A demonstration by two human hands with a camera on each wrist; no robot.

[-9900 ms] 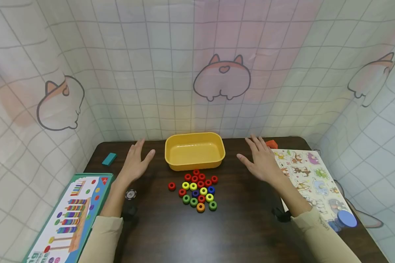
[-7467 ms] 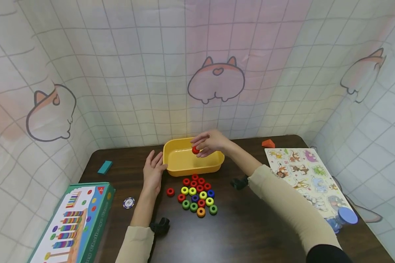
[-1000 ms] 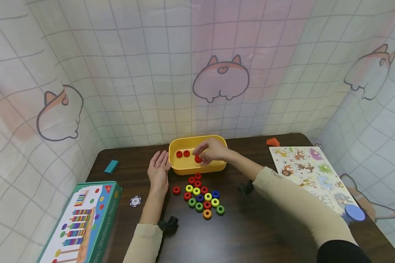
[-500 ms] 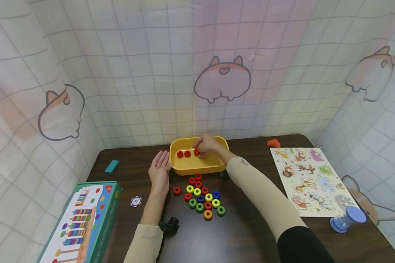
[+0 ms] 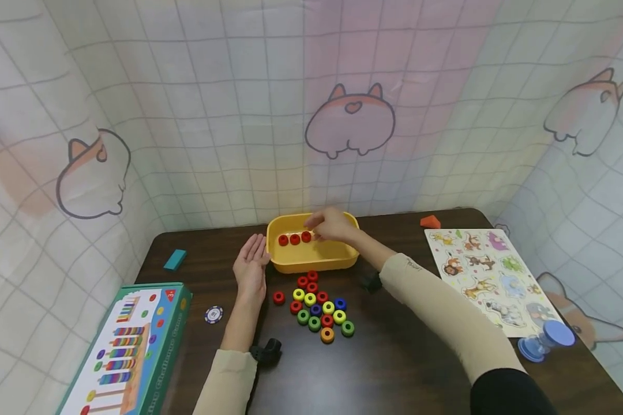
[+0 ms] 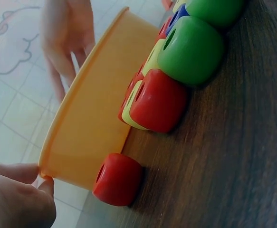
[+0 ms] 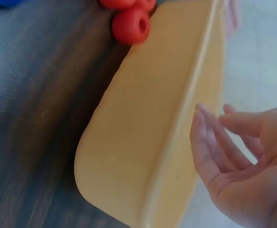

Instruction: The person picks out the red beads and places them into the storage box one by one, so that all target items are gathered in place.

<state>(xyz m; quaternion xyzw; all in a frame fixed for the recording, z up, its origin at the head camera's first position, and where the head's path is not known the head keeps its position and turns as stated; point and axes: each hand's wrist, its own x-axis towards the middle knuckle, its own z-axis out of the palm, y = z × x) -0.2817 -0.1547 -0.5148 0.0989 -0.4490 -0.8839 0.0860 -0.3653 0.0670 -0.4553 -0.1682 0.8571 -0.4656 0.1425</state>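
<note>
My right hand (image 5: 332, 225) is over the yellow tray (image 5: 311, 265), its fingers loosely bent beside a red bead (image 5: 306, 237). In the right wrist view, nothing lies between thumb and fingers. Two more red beads (image 5: 289, 240) line up with it along the left part of the tray floor. At the tray's left end is my left hand (image 5: 251, 274), palm turned up and fingers extended, thumb at the rim. In front of the tray, beads in red, yellow (image 5: 310, 299), blue (image 5: 340, 304), green (image 5: 314, 323) and orange (image 5: 327, 335) lie bunched on the table.
A boxed bead toy (image 5: 130, 346) is at the left, with a poker chip (image 5: 214, 314) and a teal block (image 5: 175, 259) near it. To the right are an animal puzzle board (image 5: 490, 282), an orange block (image 5: 430, 222) and a blue hourglass-shaped item (image 5: 545, 341).
The tray held no beads at first. My right hand has put the third red bead down in the row and let go of it. My left hand has moved in to the tray's side.
</note>
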